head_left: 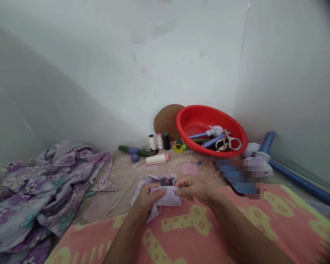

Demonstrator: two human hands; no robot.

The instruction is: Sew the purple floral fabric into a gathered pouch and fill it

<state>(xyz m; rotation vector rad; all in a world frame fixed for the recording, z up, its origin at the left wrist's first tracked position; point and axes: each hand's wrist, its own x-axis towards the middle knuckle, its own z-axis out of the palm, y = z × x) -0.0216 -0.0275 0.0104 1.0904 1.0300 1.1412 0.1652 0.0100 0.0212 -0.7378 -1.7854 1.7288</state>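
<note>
A small piece of lilac fabric (169, 198) lies bunched in front of me, over the edge of a pink and yellow blanket (236, 227). My left hand (147, 200) is closed on its left side, thumb on top. My right hand (192, 189) pinches the fabric's upper right edge between thumb and fingers. A darker purple part (166, 180) of the same bunch shows just behind the hands.
A heap of purple flowered cloth (41, 190) lies at the left. Thread spools (159, 141), a white spool (156, 159) on its side and a green stick (134, 150) stand by the wall. A red basin (200, 119) holds scissors (228, 142). A blue tube (299, 181) lies at the right.
</note>
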